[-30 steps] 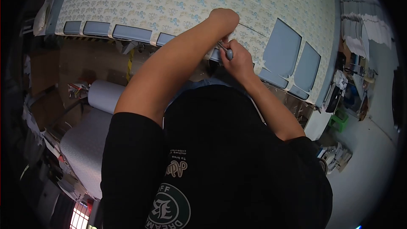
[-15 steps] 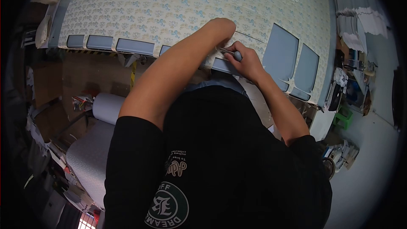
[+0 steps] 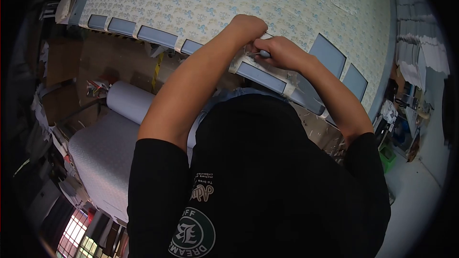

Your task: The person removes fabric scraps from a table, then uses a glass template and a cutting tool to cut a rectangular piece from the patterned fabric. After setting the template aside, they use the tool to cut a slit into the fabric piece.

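A cream sheet printed with small blue and tan motifs covers the worktable. Cut-out openings along its near edge show a blue-grey surface beneath. My right hand is closed around a hand tool with a rounded grey handle; its thin metal part points left toward my other hand. Bent over the sheet just left of the tool, my left hand is curled, with its fingertips hidden behind the back of the hand. A narrow strip of the sheet lies below my hands at the edge.
Below left of the table stands a large roll of grey quilted material, with a smaller roll beside it. A green stool and stacked white material are at the right. Scraps lie on the floor near the table.
The view has turned and shifted. My right hand has rotated so its back covers more of the tool, and its forearm now crosses the larger cut-outs. My left hand stays beside it.
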A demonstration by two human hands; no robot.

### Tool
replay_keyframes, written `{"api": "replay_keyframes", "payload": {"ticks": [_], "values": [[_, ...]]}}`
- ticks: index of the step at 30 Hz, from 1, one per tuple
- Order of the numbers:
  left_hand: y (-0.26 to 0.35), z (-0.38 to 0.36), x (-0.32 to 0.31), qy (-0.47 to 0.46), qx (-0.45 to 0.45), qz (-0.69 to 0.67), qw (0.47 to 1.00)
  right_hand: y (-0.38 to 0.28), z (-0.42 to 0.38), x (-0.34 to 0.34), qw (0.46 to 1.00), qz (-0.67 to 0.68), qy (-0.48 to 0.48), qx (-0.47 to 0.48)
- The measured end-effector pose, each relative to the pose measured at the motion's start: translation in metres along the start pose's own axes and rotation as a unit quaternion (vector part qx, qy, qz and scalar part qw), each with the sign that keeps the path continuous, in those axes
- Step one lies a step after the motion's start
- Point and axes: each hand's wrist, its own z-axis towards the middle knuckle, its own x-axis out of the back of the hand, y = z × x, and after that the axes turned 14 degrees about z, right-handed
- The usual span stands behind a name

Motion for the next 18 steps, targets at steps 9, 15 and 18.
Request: {"api": "replay_keyframes", "payload": {"ticks": [9,15,18], "values": [[-0.006,-0.013,-0.004,0.042,-0.016,-0.037,0.998,0.011,0.007,-0.017,0.999,-0.032,0.013,0.03],[-0.003,-0.012,0.001,-0.01,0.023,-0.106,0.994,0.025,0.002,-0.023,0.995,0.049,0.055,0.061],[-0.003,-0.012,-0.003,-0.018,0.043,-0.112,0.993,0.036,0.003,-0.013,0.992,0.097,0.025,0.076]]}}
